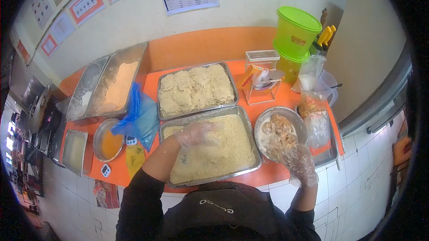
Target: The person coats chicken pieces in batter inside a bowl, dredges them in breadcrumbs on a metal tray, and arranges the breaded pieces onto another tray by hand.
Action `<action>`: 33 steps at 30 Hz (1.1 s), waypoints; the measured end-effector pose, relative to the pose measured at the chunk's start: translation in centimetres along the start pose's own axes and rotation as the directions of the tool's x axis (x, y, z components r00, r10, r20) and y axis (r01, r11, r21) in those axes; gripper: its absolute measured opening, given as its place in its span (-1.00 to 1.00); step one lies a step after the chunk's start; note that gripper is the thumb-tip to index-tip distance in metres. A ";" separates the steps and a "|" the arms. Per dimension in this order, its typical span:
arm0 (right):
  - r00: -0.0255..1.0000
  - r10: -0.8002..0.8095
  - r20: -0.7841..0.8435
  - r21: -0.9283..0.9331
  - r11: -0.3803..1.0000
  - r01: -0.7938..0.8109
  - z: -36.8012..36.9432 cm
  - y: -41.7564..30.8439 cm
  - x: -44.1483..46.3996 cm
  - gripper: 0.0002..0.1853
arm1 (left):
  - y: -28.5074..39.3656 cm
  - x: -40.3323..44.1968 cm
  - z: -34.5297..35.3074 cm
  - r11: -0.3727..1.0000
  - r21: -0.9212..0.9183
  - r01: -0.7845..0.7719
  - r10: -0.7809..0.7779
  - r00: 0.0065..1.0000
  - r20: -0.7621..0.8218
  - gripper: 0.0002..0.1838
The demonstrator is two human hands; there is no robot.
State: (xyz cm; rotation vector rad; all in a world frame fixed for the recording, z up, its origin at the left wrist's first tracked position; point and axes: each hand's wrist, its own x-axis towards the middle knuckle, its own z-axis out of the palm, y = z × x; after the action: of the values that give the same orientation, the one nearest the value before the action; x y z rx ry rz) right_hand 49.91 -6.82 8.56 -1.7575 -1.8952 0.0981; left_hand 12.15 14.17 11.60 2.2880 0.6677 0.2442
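A clear plastic glove covers my left hand [196, 135], which is over the near metal tray [255, 151] of pale crumbs [223, 151]; its fingers are blurred. My right hand [300, 164], also gloved, is at the near right rim of a round metal bowl [260, 127]. Its fingers are on coated, pale brown meat pieces [279, 127] in the bowl, with white powder or batter beside them; the fingertips blend with the meat. Behind the crumb tray, a second metal tray [158, 102] is filled with crumb-coated pieces [196, 87].
At the left are deep containers of orange powder [119, 84] and white powder, a bowl of orange liquid [111, 144], a blue bag [142, 113] and a small timer [106, 170]. Green tubs [297, 31], a wire rack [263, 96] and bagged food [316, 127] stand at the right.
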 end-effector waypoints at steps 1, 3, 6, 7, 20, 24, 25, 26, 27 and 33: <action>1.000 0.007 0.021 0.000 1.000 -0.007 0.2 0.3 0.1 -0.62 | 1.0 0.0 -0.9 0.993 0.120 -0.003 0.004 1.000 -0.004 -0.39; 0.995 0.101 0.027 0.121 0.987 -0.104 0.8 0.5 0.3 -0.63 | 2.2 0.4 -2.5 0.970 0.233 0.064 -0.068 0.998 0.009 -0.33; 0.943 0.329 0.057 0.528 0.791 -0.308 -0.6 -2.2 1.6 -0.65 | 2.2 1.3 -4.8 0.971 0.235 0.036 -0.026 0.999 -0.045 -0.29; 0.934 0.353 0.057 0.580 0.750 -0.319 -0.9 -2.7 2.0 -0.65 | 2.0 1.6 -5.6 0.978 0.208 0.001 0.014 0.997 -0.074 -0.29; 0.996 0.077 -0.038 0.159 0.985 -0.070 -0.7 -1.1 2.8 -0.70 | -11.2 12.8 -15.4 0.875 0.469 0.120 -0.014 0.974 -0.224 -0.41; 0.869 0.441 0.224 0.611 0.631 -0.478 -0.4 -1.7 3.1 -0.63 | -13.2 15.2 -14.6 0.805 0.492 0.330 -0.101 0.895 -0.435 -0.56; 0.852 0.464 0.243 0.657 0.568 -0.496 -0.2 -1.3 2.9 -0.64 | -12.6 15.3 -14.5 0.813 0.423 0.400 -0.158 0.851 -0.501 -0.59; 0.833 0.487 0.261 0.698 0.501 -0.511 0.1 -0.9 2.7 -0.65 | -12.0 15.4 -14.5 0.707 0.608 0.363 0.052 0.830 -0.556 -0.62; 0.806 0.522 0.280 0.782 0.364 -0.507 0.8 0.0 2.2 -0.66 | -11.5 15.1 -14.5 0.555 0.758 0.342 0.265 0.791 -0.551 -0.65; 0.920 0.379 0.098 0.358 0.849 -0.387 0.2 -1.6 4.8 -0.72 | -11.3 16.2 -9.3 0.962 0.273 0.003 0.234 0.506 -0.830 -0.57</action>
State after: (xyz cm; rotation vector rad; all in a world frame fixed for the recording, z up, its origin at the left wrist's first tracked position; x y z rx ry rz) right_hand 48.39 -2.50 10.72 -1.8372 -1.3943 0.5908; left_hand 18.14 35.16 10.11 2.3404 1.0642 1.5406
